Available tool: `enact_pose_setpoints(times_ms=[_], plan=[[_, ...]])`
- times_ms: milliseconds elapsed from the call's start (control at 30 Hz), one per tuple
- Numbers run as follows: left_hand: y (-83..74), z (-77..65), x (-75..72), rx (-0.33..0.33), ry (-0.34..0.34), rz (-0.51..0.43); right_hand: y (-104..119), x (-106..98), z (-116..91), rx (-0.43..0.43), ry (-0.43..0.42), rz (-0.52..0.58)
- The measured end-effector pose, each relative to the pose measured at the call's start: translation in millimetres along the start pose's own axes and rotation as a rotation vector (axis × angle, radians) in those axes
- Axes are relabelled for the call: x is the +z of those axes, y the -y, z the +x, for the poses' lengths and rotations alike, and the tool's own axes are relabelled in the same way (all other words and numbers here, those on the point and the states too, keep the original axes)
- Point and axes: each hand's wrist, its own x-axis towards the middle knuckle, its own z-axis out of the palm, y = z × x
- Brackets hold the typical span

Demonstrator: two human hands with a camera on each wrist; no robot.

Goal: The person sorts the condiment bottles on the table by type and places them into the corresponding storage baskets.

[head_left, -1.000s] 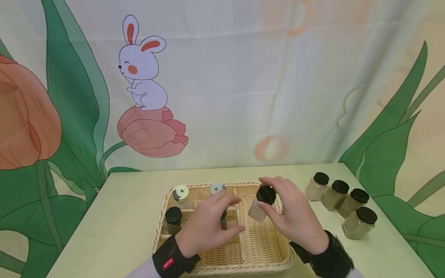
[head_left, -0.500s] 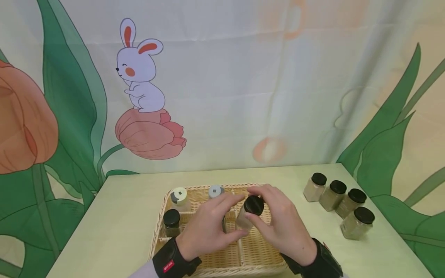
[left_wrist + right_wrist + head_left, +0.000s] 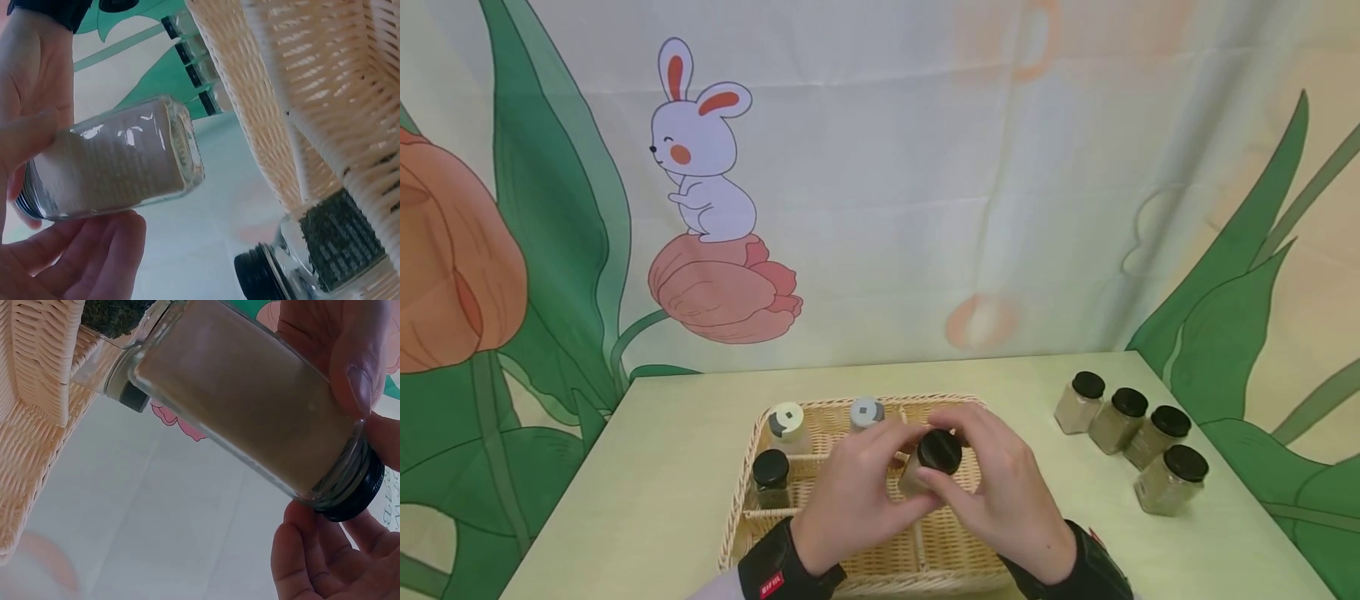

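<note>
A glass spice jar (image 3: 940,452) with a black lid is held above the right part of a divided wicker basket (image 3: 951,550). Beige-grey powder fills most of the jar (image 3: 119,162) in the left wrist view. My right hand (image 3: 1003,492) grips it at the lid end, with the jar tilted. My left hand (image 3: 861,492) has thumb and fingers on either side of the jar body. Behind the left hand, a jar of dried green herbs (image 3: 340,240) stands in the basket, visible in the wrist views but hidden from the head view.
Inside the basket stand a pale-yellow-topped bottle (image 3: 788,425), a grey-topped bottle (image 3: 867,412) and a black-lidded jar (image 3: 771,479). Several black-lidded jars (image 3: 1127,421) stand on the table at the right. A printed curtain (image 3: 880,208) hangs behind the table.
My right hand has brought the powder jar leftward to my left hand. The left fingers and thumb, apart from the jar earlier, now close on it.
</note>
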Motion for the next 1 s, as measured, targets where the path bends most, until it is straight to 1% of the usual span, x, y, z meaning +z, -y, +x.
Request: enact_pose_setpoints(times_ms=[133, 367, 467, 600, 667, 700, 833, 1000], plan=[[-3.8, -0.1, 1.3, -0.022, -0.006, 0.001, -1, 2, -1, -0.009, -0.005, 0.0], [-5.4, -0.5, 4.8, -0.038, 0.001, -0.021, -1, 3, -3, 0.017, 0.009, 0.004], [-6.2, -2.8, 6.3, -0.066, 0.002, -0.026, -1, 3, -3, 0.016, 0.007, 0.001], [-8.5, -5.7, 7.8, -0.127, 0.008, -0.009, 0, 5, -4, 0.016, 0.008, 0.002], [-9.7, -6.4, 8.5, -0.135, -0.003, 0.002, 1, 5, -4, 0.025, 0.011, -0.001], [-10.0, -6.7, 8.9, -0.134, -0.011, 0.009, 0, 5, -4, 0.026, 0.01, -0.002], [-11.5, -7.0, 9.7, -0.093, -0.059, 0.05, 0, 6, -5, 0.034, 0.004, -0.008], [-13.4, -7.3, 9.6, -0.065, -0.09, 0.088, 0, 8, -7, 0.041, -0.007, 0.0]])
